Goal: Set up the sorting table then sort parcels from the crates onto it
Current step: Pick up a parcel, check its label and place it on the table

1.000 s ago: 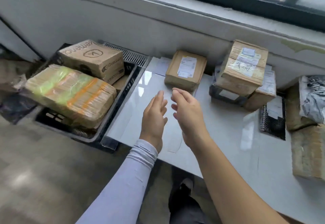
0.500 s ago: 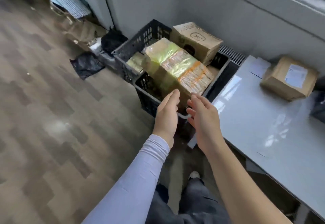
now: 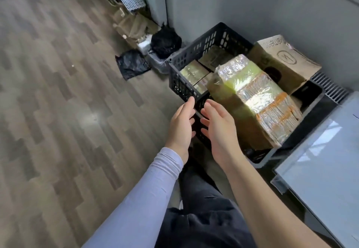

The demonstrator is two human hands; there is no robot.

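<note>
Both hands hover palms facing, fingers straight and holding nothing: the left hand (image 3: 181, 125) and right hand (image 3: 218, 129) sit just in front of the black crate (image 3: 194, 53) on the floor. A taped parcel (image 3: 258, 100) lies atop the crate, a cardboard box (image 3: 281, 61) behind it. The bench (image 3: 326, 179) stands at right.

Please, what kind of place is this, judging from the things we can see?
Probably a parcel sorting room or small courier depot. A black plastic crate on the floor holds taped parcels, among them a large tape-wrapped parcel and a cardboard box, beside a grey sorting table.
</note>
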